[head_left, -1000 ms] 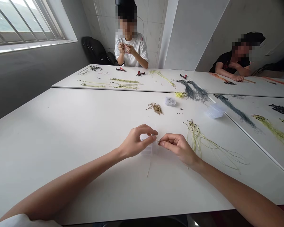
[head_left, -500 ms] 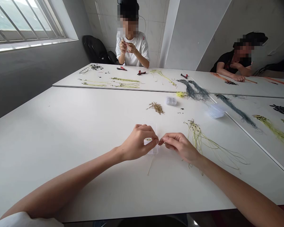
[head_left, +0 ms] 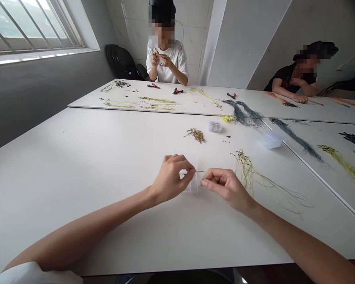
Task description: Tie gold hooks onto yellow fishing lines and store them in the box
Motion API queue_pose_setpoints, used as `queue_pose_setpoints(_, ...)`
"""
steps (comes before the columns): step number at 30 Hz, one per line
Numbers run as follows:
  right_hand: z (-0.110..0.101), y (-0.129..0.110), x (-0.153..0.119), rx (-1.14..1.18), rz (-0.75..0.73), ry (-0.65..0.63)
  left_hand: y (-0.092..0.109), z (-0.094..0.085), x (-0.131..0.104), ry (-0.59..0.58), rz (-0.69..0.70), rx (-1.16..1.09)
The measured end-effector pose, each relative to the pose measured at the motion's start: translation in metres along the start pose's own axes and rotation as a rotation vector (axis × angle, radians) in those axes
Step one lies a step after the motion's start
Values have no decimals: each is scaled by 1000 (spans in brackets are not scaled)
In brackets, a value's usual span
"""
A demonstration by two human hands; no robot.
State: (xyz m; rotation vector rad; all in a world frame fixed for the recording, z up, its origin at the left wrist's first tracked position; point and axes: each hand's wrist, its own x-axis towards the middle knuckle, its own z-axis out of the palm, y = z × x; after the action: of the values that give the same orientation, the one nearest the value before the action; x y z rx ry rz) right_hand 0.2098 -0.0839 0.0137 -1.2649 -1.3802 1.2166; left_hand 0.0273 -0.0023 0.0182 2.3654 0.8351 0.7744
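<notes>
slender piece [head_left: 200, 171] pinched in the left hand [head_left: 174, 175] over a clear box [head_left: 193, 186]

the left hand's grip is clamped on the slender piece between thumb and forefinger; the piece juts out toward the right hand [head_left: 225, 185], just above the counter's [head_left: 106, 165] near half. the right hand's fingers are curled, with thumb and forefinger close to each other, but i cannot tell whether that grip holds anything. the clear box sits below the left hand, partly hidden by it.

beside the right hand lies a loose bundle of yellow-green cords [head_left: 248, 169], its strands trailing off to the right. farther back are a heap of gold-coloured bits [head_left: 197, 135], a small pale case [head_left: 215, 126], a few black specks [head_left: 228, 137] and some clear containers [head_left: 271, 140]. across the counter, a person in a white shirt [head_left: 168, 70] holds both hands together at chest height.
</notes>
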Motion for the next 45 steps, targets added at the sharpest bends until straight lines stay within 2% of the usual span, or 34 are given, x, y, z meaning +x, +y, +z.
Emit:
queue_pose_setpoints(2, 5, 2, -1, 18, 26, -41, 2, -4, 1, 11, -90, -113)
queue_pose_setpoints(5, 2, 9, 5, 120, 89, -63, 6, -9, 1, -91, -203, -328)
queue_pose_setpoints(7, -5, 13, 11, 166, 119, -10, 7, -9, 0, -196, -215, -418)
queue_pose_setpoints(9, -13, 13, 14, 201, 117, 59, 6, -7, -2, -250, -171, -410)
queue_pose_setpoints(11, -18, 10, 14, 243, 89, 102, 4, -4, -2, -215, -111, -314)
queue_pose_setpoints(13, -19, 6, 11, 258, 70, 97, 2, -1, -2, -125, -84, -209)
queue_pose_setpoints(15, -16, 5, 8, 255, 85, 65, 1, -1, -1, -45, -102, -173)
queue_pose_setpoints(17, -12, 8, 8, 262, 122, 49, 2, -2, 0, -14, -154, -218)
queue_pose_setpoints(23, -10, 18, 13, 290, 150, 142, 2, -5, -2, -113, -302, -392)
queue_pose_setpoints(29, -10, 11, 10, 211, 115, 178, 2, -5, -2, -233, -351, -442)
queue_pose_setpoints(33, -6, 10, 8, 155, 94, 173, 5, -7, 0, -262, -308, -437)
queue_pose_setpoints(39, -6, 13, 8, 99, 64, 140, 4, -3, -1, -243, -233, -415)
queue_pose_setpoints(42, -13, 14, 12, 45, 64, 61, 4, -4, -3, -245, -227, -435)
queue_pose_setpoints(45, -20, 13, 15, 34, 74, -23, 6, -5, -3, -297, -217, -464)
